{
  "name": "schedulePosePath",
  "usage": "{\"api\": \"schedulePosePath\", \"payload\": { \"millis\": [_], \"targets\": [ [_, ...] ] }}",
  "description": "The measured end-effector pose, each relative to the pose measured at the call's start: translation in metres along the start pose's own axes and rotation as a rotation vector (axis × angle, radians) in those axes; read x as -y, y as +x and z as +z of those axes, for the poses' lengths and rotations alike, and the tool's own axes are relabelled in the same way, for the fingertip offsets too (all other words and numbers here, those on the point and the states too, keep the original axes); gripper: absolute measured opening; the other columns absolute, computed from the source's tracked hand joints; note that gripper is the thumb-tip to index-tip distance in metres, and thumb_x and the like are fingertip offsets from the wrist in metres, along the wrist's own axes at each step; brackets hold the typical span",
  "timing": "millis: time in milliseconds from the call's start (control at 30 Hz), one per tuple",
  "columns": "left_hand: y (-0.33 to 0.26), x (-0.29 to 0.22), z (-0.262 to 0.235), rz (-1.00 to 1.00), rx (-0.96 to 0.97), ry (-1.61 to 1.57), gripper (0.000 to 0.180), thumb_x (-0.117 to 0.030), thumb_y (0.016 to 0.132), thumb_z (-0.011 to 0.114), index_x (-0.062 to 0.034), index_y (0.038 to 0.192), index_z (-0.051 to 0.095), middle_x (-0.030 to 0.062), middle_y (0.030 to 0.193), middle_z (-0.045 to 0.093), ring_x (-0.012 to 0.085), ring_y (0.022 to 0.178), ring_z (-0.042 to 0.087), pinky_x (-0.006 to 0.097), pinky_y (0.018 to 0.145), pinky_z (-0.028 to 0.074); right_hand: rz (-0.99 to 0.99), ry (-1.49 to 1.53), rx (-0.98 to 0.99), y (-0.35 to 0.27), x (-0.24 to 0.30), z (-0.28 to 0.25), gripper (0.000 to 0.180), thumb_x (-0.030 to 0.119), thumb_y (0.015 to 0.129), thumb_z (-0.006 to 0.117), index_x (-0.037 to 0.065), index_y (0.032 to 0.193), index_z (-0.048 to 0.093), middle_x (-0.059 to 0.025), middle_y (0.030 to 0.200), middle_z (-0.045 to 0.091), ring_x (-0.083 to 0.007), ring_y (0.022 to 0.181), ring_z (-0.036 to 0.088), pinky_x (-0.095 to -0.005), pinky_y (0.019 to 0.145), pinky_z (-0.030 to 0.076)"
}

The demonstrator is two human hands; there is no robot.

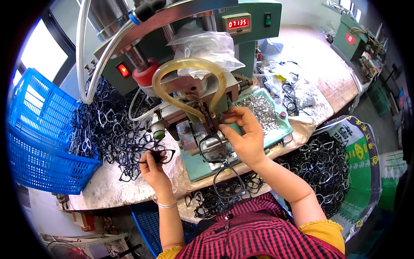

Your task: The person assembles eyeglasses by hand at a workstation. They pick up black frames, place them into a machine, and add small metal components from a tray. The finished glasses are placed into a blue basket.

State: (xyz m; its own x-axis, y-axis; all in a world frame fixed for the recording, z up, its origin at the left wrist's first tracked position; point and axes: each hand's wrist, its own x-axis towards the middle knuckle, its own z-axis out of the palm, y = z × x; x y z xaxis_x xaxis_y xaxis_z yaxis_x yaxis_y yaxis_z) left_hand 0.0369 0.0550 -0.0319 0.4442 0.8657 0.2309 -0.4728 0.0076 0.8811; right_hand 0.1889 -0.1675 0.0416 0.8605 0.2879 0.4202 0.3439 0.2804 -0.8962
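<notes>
My left hand [154, 173] grips a black eyeglass frame [170, 151], fingers closed round it, beside a pile of similar frames [125, 144]. My right hand [246, 139] has its thumb and index finger pinched at the tooling of a green press [254, 15]. A second dark eyeglass frame [226, 165] hangs from there, one rim below the other, its upper end among the metal jaws [211, 123]. My fingertips and the jaws partly hide that end. A yellowish looped tube [189, 64] arches over the tooling.
A blue basket [47, 172] tips frames onto the table at left. Right of the press sits a turquoise tray [282, 131] of small metal parts. A large green-and-white sack [358, 172] holds more frames at right. Several frames [207, 203] lie along the near edge.
</notes>
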Motion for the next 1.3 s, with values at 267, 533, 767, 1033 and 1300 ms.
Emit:
{"api": "schedulePosePath", "payload": {
  "millis": [267, 533, 767, 1033, 1300],
  "targets": [
    [0.004, -0.126, 0.126, 0.621, 0.512, 0.154, 0.014, -0.014, 0.106, 0.047, -0.0007, 0.109, 0.052, 0.0184, 0.109, 0.060, 0.0257, 0.096, 0.065, 0.038, 0.072, 0.061, 0.187, 0.223, 0.073, -0.001, 0.040, 0.012, 0.046, -0.003, 0.087, 0.065, -0.006, 0.130, 0.047, -0.0124, 0.112, 0.068, -0.0144, 0.104, 0.065, -0.0280, 0.096, 0.046],
    [-0.036, -0.099, 0.112, 0.856, 0.905, 0.517, 0.023, -0.011, 0.074, 0.081, -0.0114, 0.096, 0.076, 0.0046, 0.102, 0.075, 0.0237, 0.085, 0.069, 0.040, 0.083, 0.053, -0.282, -0.557, 0.196, 0.016, 0.023, -0.039, 0.022, 0.008, 0.083, 0.067, 0.004, 0.105, 0.071, -0.0160, 0.114, 0.069, -0.0348, 0.113, 0.063, -0.0437, 0.101, 0.048],
    [-0.035, -0.079, 0.119, 0.950, 0.971, 0.537, 0.021, -0.013, 0.075, 0.081, -0.0101, 0.095, 0.077, 0.0051, 0.102, 0.074, 0.0253, 0.083, 0.065, 0.045, 0.084, 0.053, -0.162, -1.135, 0.009, 0.011, -0.053, -0.120, 0.018, 0.016, 0.077, 0.077, 0.009, 0.093, 0.073, -0.0218, 0.124, 0.063, -0.0390, 0.131, 0.050, -0.0472, 0.109, 0.040],
    [-0.043, -0.077, 0.114, 0.931, 0.898, 0.550, 0.018, -0.011, 0.077, 0.080, -0.0097, 0.095, 0.077, 0.0058, 0.103, 0.074, 0.0257, 0.085, 0.067, 0.045, 0.089, 0.053, -0.378, -1.332, 0.234, 0.028, -0.057, -0.083, 0.026, 0.019, 0.085, 0.068, 0.008, 0.109, 0.065, -0.0172, 0.137, 0.056, -0.0346, 0.135, 0.046, -0.0467, 0.093, 0.050],
    [-0.084, -0.095, 0.031, 0.851, 0.515, 0.697, 0.029, -0.004, 0.086, 0.070, 0.0002, 0.114, 0.066, 0.0159, 0.119, 0.069, 0.0299, 0.113, 0.065, 0.045, 0.106, 0.045, -0.379, -1.132, -0.015, 0.022, -0.056, -0.103, 0.010, 0.012, 0.081, 0.070, 0.005, 0.086, 0.067, -0.0132, 0.103, 0.069, -0.0350, 0.101, 0.064, -0.0431, 0.085, 0.052]
  ]
}}
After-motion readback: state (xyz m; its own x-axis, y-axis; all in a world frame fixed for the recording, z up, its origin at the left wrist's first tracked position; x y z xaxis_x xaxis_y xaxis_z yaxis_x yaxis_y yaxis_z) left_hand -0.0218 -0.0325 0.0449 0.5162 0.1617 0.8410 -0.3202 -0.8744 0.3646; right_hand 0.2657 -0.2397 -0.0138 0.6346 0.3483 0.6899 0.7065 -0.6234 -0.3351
